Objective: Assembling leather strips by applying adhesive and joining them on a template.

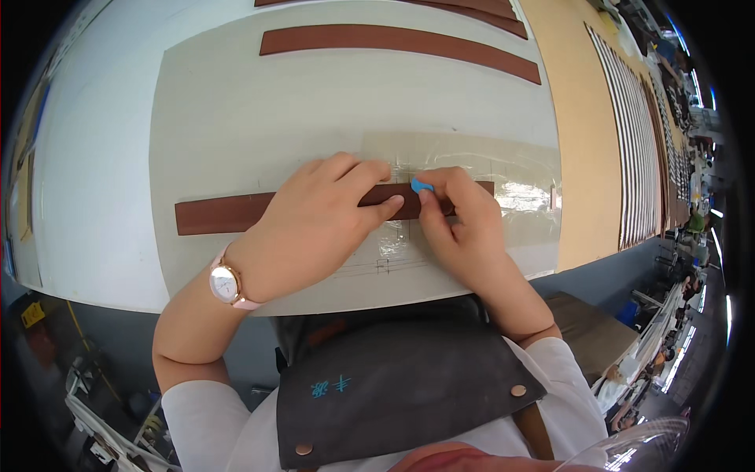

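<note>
A long brown leather-like strip lies flat across the mat in front of me, partly covered by my hands. My left hand rests over its middle, thumb on the strip and index finger stretched toward the far edge, with a gap between them. Between the thumb and index finger of my right hand is a small blue chalk-like piece, held at the strip's far edge. The other fingers of that hand are curled over the strip near its right end.
Another brown strip lies farther back, with more strips at the far edge. The grey mat carries a clear, shiny sheet with drawn lines. To the right, a tan board adjoins a row of striped pieces.
</note>
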A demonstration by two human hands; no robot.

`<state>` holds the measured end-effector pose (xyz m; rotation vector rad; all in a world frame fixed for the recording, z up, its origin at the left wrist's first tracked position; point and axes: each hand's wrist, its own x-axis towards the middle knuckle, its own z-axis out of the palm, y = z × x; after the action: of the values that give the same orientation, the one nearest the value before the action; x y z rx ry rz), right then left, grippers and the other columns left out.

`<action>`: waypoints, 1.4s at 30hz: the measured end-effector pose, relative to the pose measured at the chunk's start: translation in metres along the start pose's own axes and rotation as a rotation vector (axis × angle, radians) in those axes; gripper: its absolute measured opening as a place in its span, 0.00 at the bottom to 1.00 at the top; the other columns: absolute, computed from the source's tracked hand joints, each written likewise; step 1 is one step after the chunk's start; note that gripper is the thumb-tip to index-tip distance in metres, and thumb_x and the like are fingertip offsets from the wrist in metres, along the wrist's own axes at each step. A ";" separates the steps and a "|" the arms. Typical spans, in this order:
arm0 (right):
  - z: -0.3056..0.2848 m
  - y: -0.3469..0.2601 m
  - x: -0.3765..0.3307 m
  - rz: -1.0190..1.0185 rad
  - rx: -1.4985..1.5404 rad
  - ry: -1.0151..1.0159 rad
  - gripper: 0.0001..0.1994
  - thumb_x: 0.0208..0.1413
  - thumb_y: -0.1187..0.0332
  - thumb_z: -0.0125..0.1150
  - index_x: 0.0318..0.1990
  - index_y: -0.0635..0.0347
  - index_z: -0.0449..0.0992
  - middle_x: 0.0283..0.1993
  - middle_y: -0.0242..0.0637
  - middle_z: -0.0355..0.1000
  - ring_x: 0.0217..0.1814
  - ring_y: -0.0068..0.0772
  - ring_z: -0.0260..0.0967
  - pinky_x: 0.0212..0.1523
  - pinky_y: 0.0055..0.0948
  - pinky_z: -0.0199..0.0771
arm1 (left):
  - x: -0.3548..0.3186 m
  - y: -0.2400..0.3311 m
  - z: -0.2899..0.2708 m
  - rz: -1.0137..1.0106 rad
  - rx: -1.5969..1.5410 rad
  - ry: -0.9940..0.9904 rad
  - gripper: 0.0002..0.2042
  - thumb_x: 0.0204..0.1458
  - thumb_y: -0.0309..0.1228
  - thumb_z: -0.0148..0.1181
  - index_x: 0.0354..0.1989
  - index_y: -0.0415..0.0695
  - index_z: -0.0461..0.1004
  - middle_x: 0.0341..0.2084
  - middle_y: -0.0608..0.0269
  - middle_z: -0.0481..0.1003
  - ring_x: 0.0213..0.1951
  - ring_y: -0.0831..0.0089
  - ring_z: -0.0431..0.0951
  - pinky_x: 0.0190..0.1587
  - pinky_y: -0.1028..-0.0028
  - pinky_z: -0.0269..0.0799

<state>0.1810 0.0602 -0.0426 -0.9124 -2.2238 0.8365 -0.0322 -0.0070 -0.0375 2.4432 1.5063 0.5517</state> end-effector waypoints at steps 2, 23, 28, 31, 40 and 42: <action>0.003 0.000 0.000 -0.003 -0.026 -0.022 0.09 0.55 0.82 0.61 0.43 0.64 0.75 0.30 0.45 0.73 0.29 0.46 0.73 0.29 0.39 0.73 | 0.000 0.000 0.001 0.011 -0.016 0.064 0.14 0.52 0.28 0.65 0.47 0.50 0.85 0.50 0.63 0.75 0.46 0.64 0.75 0.49 0.67 0.75; 0.008 -0.002 0.008 -0.067 -0.195 -0.109 0.08 0.49 0.80 0.62 0.34 0.62 0.69 0.29 0.43 0.69 0.32 0.50 0.70 0.32 0.46 0.70 | 0.001 0.000 0.001 -0.004 -0.063 0.056 0.14 0.52 0.28 0.63 0.47 0.48 0.85 0.50 0.62 0.75 0.48 0.64 0.74 0.51 0.67 0.74; 0.011 -0.001 0.007 -0.052 -0.172 -0.077 0.09 0.48 0.80 0.63 0.37 0.63 0.72 0.30 0.44 0.71 0.33 0.50 0.72 0.32 0.45 0.71 | 0.000 0.001 0.000 -0.003 -0.047 0.059 0.14 0.52 0.29 0.63 0.47 0.49 0.85 0.50 0.62 0.75 0.48 0.65 0.74 0.50 0.68 0.74; 0.010 0.000 0.004 -0.001 -0.107 -0.036 0.10 0.48 0.81 0.63 0.38 0.63 0.73 0.30 0.45 0.73 0.32 0.50 0.73 0.32 0.44 0.72 | -0.001 0.000 0.001 -0.002 -0.039 0.059 0.14 0.52 0.29 0.63 0.47 0.49 0.85 0.50 0.62 0.75 0.48 0.65 0.74 0.50 0.67 0.74; 0.011 -0.001 0.007 -0.060 -0.172 -0.060 0.07 0.50 0.82 0.62 0.36 0.63 0.73 0.27 0.43 0.71 0.28 0.47 0.70 0.29 0.40 0.70 | -0.002 0.000 0.004 0.004 -0.049 0.090 0.11 0.53 0.29 0.64 0.44 0.48 0.86 0.49 0.62 0.75 0.49 0.65 0.75 0.50 0.67 0.74; 0.013 -0.001 0.007 -0.051 -0.159 -0.048 0.08 0.48 0.81 0.62 0.33 0.62 0.69 0.26 0.43 0.69 0.29 0.49 0.69 0.30 0.44 0.68 | -0.002 0.000 0.004 0.004 -0.047 0.093 0.11 0.53 0.29 0.64 0.44 0.48 0.86 0.49 0.62 0.75 0.49 0.65 0.75 0.50 0.67 0.74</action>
<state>0.1670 0.0609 -0.0476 -0.9128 -2.3720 0.6722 -0.0313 -0.0093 -0.0412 2.4166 1.5055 0.7028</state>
